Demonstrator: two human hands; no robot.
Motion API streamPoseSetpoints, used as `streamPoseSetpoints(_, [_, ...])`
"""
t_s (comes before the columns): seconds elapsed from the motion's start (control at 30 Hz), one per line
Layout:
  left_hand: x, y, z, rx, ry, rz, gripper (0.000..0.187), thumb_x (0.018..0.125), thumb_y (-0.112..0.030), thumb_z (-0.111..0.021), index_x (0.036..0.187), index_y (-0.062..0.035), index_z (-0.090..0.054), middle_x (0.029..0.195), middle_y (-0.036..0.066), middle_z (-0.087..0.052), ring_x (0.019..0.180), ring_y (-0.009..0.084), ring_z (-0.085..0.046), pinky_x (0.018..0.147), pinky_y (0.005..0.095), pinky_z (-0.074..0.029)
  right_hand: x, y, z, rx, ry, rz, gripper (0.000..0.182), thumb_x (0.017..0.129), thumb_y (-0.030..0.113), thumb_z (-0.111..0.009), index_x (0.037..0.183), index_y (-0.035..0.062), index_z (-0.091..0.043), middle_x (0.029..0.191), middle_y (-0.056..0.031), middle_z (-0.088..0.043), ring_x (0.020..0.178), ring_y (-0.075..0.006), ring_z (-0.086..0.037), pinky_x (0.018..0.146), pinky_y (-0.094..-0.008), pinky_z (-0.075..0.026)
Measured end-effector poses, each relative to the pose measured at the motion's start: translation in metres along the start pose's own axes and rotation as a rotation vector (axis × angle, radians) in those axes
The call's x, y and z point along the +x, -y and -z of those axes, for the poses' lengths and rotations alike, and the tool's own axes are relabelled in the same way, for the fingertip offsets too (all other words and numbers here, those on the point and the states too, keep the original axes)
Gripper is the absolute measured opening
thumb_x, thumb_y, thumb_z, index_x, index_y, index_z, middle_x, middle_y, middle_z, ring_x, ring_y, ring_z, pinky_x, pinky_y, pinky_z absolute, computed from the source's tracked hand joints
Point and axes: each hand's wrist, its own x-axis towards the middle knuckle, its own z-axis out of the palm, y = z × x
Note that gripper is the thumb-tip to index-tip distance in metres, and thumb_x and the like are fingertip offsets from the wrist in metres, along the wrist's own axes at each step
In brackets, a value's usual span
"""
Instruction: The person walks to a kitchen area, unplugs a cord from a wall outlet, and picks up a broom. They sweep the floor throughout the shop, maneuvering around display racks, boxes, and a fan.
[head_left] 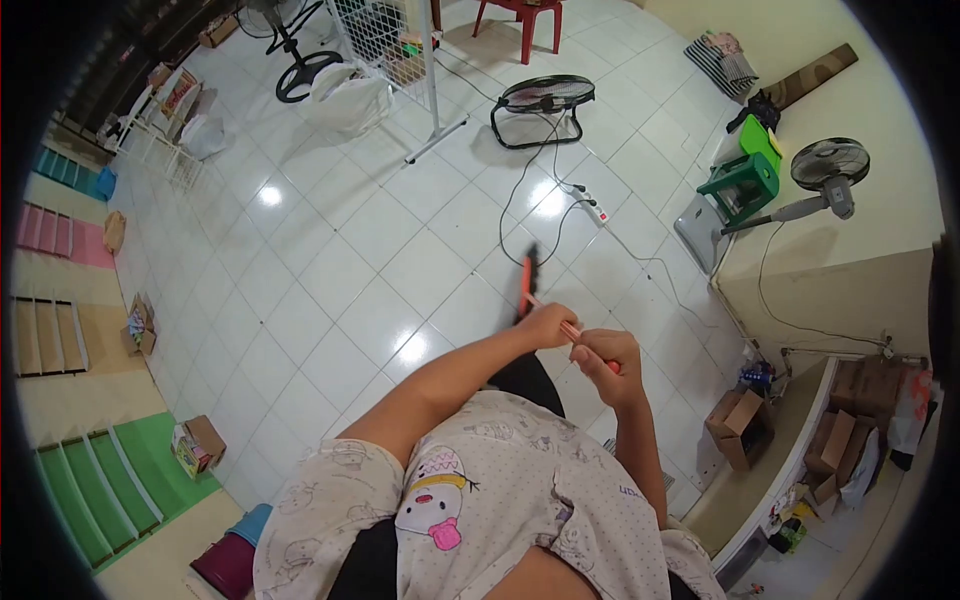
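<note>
My left hand (pixel 549 327) is wrapped round the pinkish-orange stick of a broom (pixel 527 277). My right hand (pixel 607 362) grips the top end of the same stick, close to my body and a little to the right of the left hand. The broom's orange head with dark bristles rests on the white tiled floor (pixel 400 240) beyond my hands. Part of the stick is hidden by the fingers.
A floor fan (pixel 546 97) stands ahead; its cable and a white power strip (pixel 592 204) lie near the broom. Farther right are a standing fan (pixel 832 170) and a green stool (pixel 741 187). An open cardboard box (pixel 740 428) sits at right, a white wire rack (pixel 385 55) at the back.
</note>
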Motion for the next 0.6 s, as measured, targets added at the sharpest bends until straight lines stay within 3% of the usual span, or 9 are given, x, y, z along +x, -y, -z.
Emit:
streamPoseSetpoints(0.1, [-0.019,0.052,0.022,0.221,-0.073,0.06,0.018,0.068,-0.022,-0.065,0.071,-0.0051,-0.064,0.071,0.018,-0.063,0.072,0.0368,-0.062,0.066,0.0444,-0.048,0.005,-0.055,-0.007,0.233,-0.031,-0.063,0.038,0.087,0.022,-0.052,0.059,-0.0035,-0.049,0.054,-0.0043,-0.048,0.049,-0.0109,-0.041,0.049,-0.0271,-0.033])
streamPoseSetpoints(0.2, [-0.058,0.133,0.044,0.412,-0.2,0.184,0.021,0.068,-0.028,-0.066,0.069,-0.0068,-0.065,0.073,0.018,-0.063,0.073,0.0384,-0.061,0.067,0.047,-0.048,0.023,-0.11,-0.034,0.379,0.024,-0.28,0.035,0.087,0.019,-0.052,0.059,-0.002,-0.05,0.058,-0.0052,-0.052,0.052,-0.0116,-0.043,0.05,-0.0269,-0.035])
streamPoseSetpoints(0.23, [-0.077,0.161,0.053,0.462,-0.238,0.278,0.02,0.07,-0.028,-0.066,0.069,-0.0073,-0.066,0.074,0.019,-0.063,0.075,0.0388,-0.062,0.068,0.0473,-0.048,0.031,-0.127,-0.048,0.387,0.064,-0.295,0.036,0.089,0.02,-0.051,0.059,-0.001,-0.05,0.06,-0.0055,-0.054,0.055,-0.0121,-0.045,0.053,-0.0273,-0.036])
streamPoseSetpoints(0.27, [-0.09,0.163,0.07,0.525,-0.153,0.564,0.02,0.074,-0.029,-0.065,0.073,-0.009,-0.067,0.078,0.017,-0.065,0.079,0.0361,-0.063,0.069,0.0461,-0.05,0.04,-0.145,-0.065,0.397,0.106,-0.31,0.037,0.09,0.02,-0.05,0.058,0.0,-0.051,0.063,-0.0059,-0.055,0.059,-0.0126,-0.047,0.055,-0.0276,-0.037])
streamPoseSetpoints(0.33, [-0.116,0.186,0.094,0.702,-0.135,0.758,0.026,0.077,-0.033,-0.062,0.074,-0.0082,-0.068,0.077,0.017,-0.065,0.079,0.0341,-0.065,0.073,0.0447,-0.05,0.055,-0.185,-0.095,0.439,0.14,-0.131,0.035,0.09,0.017,-0.048,0.059,0.0004,-0.052,0.067,-0.0064,-0.058,0.07,-0.014,-0.053,0.062,-0.0284,-0.04])
streamPoseSetpoints(0.4, [-0.114,0.194,0.118,0.807,-0.097,0.821,0.023,0.082,-0.032,-0.06,0.08,-0.0105,-0.069,0.09,0.012,-0.068,0.085,0.0287,-0.065,0.069,0.0446,-0.051,0.085,-0.183,-0.09,0.484,0.186,-0.348,0.035,0.09,0.015,-0.046,0.06,0.001,-0.055,0.067,-0.0065,-0.059,0.08,-0.0142,-0.057,0.07,-0.0279,-0.041])
streamPoseSetpoints(0.43, [-0.103,0.175,0.13,0.773,-0.194,0.826,0.024,0.082,-0.031,-0.059,0.08,-0.0093,-0.069,0.085,0.012,-0.068,0.081,0.0312,-0.065,0.067,0.0458,-0.05,0.103,-0.191,-0.083,0.53,0.117,-0.272,0.036,0.091,0.014,-0.045,0.059,0.0015,-0.054,0.066,-0.0072,-0.059,0.076,-0.0145,-0.058,0.07,-0.0284,-0.043])
streamPoseSetpoints(0.53, [-0.037,0.121,0.151,0.668,-0.373,0.768,0.022,0.08,-0.029,-0.059,0.079,-0.0094,-0.068,0.079,0.013,-0.066,0.077,0.0343,-0.064,0.067,0.0457,-0.05,0.157,-0.174,-0.015,0.503,-0.018,-0.307,0.042,0.095,0.018,-0.046,0.055,0.0032,-0.05,0.063,-0.0071,-0.058,0.067,-0.0156,-0.056,0.068,-0.0305,-0.045])
streamPoseSetpoints(0.6, [0.02,0.084,0.152,0.491,-0.537,0.504,0.025,0.08,-0.029,-0.061,0.07,-0.006,-0.064,0.068,0.017,-0.062,0.071,0.0369,-0.062,0.064,0.0458,-0.048,0.191,-0.13,0.051,0.424,-0.053,-0.243,0.046,0.095,0.022,-0.047,0.053,0.0043,-0.044,0.059,-0.0053,-0.053,0.058,-0.0163,-0.052,0.067,-0.0326,-0.047])
